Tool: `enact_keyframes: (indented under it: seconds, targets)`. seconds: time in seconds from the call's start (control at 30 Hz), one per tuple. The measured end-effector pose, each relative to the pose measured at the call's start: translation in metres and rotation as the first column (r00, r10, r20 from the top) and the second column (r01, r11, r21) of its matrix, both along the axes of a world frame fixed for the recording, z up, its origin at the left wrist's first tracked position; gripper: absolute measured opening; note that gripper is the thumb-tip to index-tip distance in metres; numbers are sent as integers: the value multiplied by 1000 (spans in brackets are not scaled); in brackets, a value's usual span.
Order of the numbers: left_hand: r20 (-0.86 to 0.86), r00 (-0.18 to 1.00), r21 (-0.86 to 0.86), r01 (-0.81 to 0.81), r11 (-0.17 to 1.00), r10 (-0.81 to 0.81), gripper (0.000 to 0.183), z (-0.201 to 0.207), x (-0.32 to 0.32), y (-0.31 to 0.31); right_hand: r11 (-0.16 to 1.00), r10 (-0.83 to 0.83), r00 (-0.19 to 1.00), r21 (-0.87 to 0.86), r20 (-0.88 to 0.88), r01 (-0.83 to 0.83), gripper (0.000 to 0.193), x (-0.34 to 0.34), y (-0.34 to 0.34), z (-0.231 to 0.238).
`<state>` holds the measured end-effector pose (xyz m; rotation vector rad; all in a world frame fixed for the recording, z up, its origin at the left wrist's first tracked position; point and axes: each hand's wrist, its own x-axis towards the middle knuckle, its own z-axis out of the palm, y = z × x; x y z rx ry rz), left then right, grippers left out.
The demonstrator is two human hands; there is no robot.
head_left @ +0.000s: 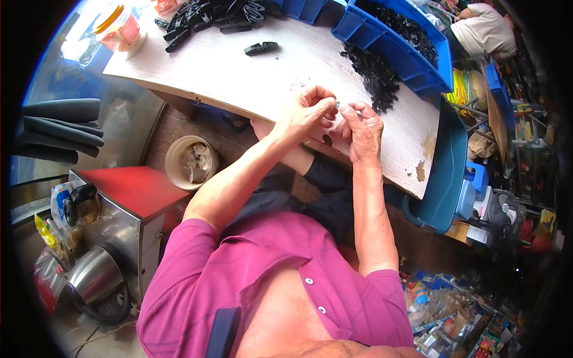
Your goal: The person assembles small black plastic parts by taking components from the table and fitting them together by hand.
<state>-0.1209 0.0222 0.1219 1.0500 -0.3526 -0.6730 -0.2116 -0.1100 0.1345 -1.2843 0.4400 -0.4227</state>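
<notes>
Head view: the left hand pinches a small part — thumb and forefinger closed — over the near side of the white table; the right hand curls just right, its grip impossible to tell.

The bench is whitish with brown patches, the small parts and longer pieces black, the tray bright blue, the tub dark teal, the jar lid orange, the box top red, and the shirt magenta with faint darker lines and white buttons.
</notes>
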Motion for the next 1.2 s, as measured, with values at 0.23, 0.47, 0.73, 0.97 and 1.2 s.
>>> enact_keyframes:
  seconds: [0.23,0.47,0.73,0.97,1.2]
  targets:
    - [994,64,88,-942,323,-86,35,-11,119,56,996,13,996,83,93,-21,15,1,-2,-9]
    - [913,375,402,-757,515,-161,26,6,104,47,985,-61,993,168,102,44,15,-2,1,1]
    - [43,995,147,78,986,-85,28,10,5,8,969,-99,970,244,221,44,14,-5,0,4]
    - [-116,969,55,224,973,-217,27,18,-8,-10,961,-77,978,276,194,21,11,-9,-5,2]
    - [-147,961,72,248,966,-235,22,24,-6,-9,950,-60,985,312,161,6,13,-7,-3,5]
